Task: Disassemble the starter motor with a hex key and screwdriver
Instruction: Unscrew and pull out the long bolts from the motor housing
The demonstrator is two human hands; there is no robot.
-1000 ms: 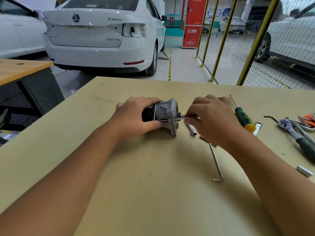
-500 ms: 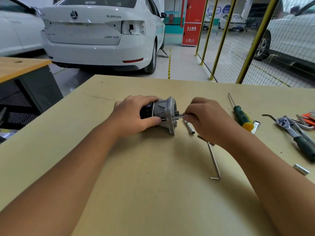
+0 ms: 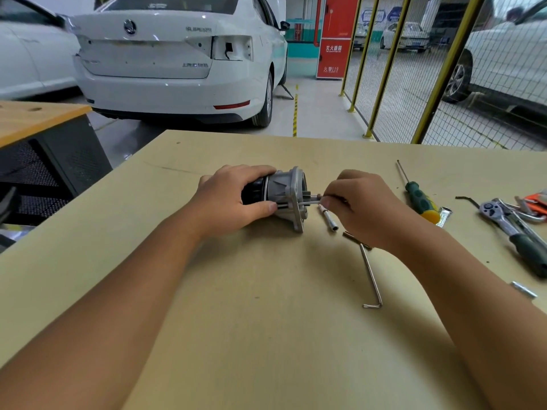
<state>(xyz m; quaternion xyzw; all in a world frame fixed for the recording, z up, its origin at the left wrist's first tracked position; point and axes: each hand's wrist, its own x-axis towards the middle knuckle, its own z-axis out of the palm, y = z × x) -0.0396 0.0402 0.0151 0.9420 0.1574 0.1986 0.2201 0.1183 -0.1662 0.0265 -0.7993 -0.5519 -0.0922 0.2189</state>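
Currently the left hand (image 3: 231,199) is wrapping the dark body of the starter motor (image 3: 281,196), which is lying on its side on the table (image 3: 266,321). Just beyond that grip, the right hand (image 3: 361,208) is pinching a long through-bolt (image 3: 307,203) at the flange. The motor is looking heavy, rigid and roll-prone; the smooth, thin bolt is best pinched near its head.

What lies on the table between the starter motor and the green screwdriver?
In the head view, between the starter motor and the green screwdriver lie the right hand, pinching a thin bolt, and a small metal socket.
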